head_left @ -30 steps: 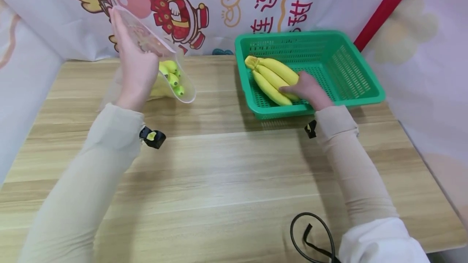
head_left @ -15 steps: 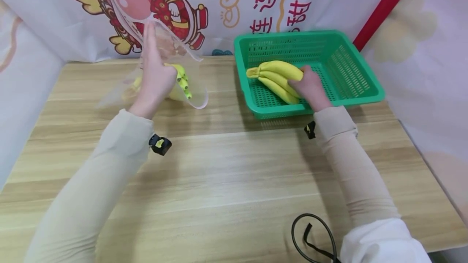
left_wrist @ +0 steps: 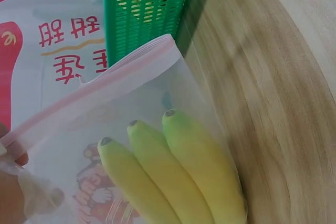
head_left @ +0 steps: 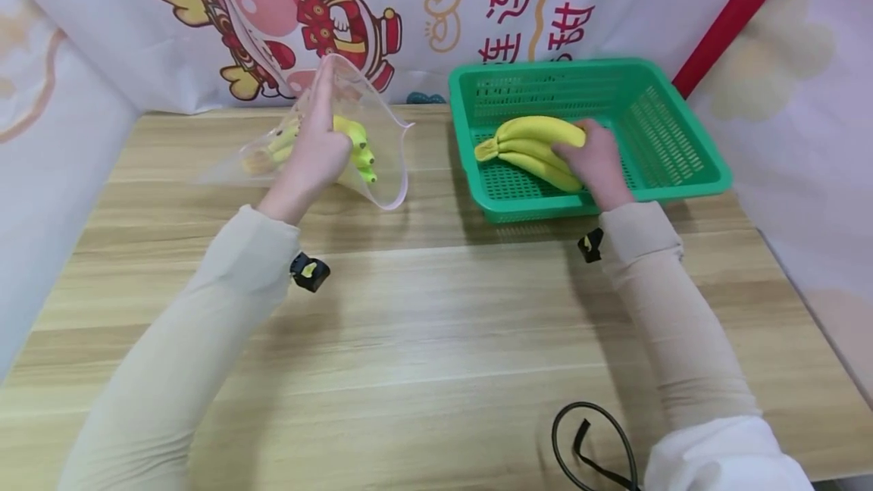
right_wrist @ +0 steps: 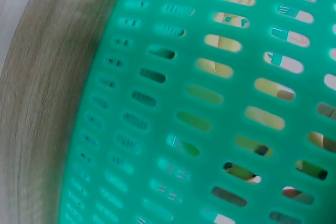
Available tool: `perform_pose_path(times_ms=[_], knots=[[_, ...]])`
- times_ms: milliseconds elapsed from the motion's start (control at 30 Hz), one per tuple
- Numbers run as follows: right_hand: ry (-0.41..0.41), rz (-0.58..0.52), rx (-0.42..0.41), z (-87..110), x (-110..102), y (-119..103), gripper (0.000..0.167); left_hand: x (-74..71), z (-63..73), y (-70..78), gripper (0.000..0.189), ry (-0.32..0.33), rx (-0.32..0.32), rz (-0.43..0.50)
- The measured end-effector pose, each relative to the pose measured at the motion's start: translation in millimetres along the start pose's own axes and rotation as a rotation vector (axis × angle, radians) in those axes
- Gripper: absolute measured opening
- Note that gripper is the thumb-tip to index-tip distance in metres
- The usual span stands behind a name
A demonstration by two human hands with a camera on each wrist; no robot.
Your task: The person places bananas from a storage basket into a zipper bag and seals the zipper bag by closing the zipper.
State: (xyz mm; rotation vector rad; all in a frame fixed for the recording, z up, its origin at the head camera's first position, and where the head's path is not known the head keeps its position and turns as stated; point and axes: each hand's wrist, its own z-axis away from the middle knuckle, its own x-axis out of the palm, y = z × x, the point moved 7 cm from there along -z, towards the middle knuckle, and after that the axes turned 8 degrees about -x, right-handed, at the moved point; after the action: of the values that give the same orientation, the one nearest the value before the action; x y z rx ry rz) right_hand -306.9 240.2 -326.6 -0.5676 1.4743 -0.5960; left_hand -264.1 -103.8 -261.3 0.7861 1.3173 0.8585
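Observation:
A clear zip-top plastic bag (head_left: 392, 173) lies tilted at the back left of the table, its mouth facing the green basket (head_left: 539, 211). My left hand (head_left: 315, 150) holds the bag's upper rim; in the left wrist view, the fingers (left_wrist: 20, 153) show at that rim. Inside the bag is a bunch of yellow bananas (left_wrist: 163, 174) with greenish tips. In the basket, my right hand (head_left: 602, 165) grips another banana bunch (head_left: 535, 144) by its tip end, and the stem points left toward the bag. Basket slats hide most of that hand in the right wrist view.
A wooden table (head_left: 423, 339) carries everything, with a black cable loop (head_left: 593, 408) near its front right. A printed cloth (head_left: 450, 14) hangs behind the bag and basket. A narrow strip of tabletop separates the bag's mouth from the basket.
My left hand has moved right and lower with the bag's rim, bringing its mouth closer to the basket. The right hand has turned its banana bunch so the stem points more directly left.

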Motion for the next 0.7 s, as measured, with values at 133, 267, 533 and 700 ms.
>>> perform_pose_path(times_ms=[133, 267, 533, 700], knots=[[0.028, -0.027, -0.015, -1.2, -2, -1, 0.062, 1.1, 0.5, -0.9, 0.097, -0.013, -0.009, -0.009], [0.101, -0.064, -0.039, -0.3, -8, -4, 0.062, 1.5, 0.7, -1.1, 0.098, -0.023, -0.017, -0.002], [0.254, -0.098, -0.071, 10.8, -26, -18, 0.062, 2.3, -0.1, -2.2, 0.099, -0.043, -0.031, -0.003], [0.307, -0.145, -0.134, 21.1, -28, -43, 0.058, 2.3, 0.8, -2.9, 0.100, -0.052, -0.026, 0.009]])
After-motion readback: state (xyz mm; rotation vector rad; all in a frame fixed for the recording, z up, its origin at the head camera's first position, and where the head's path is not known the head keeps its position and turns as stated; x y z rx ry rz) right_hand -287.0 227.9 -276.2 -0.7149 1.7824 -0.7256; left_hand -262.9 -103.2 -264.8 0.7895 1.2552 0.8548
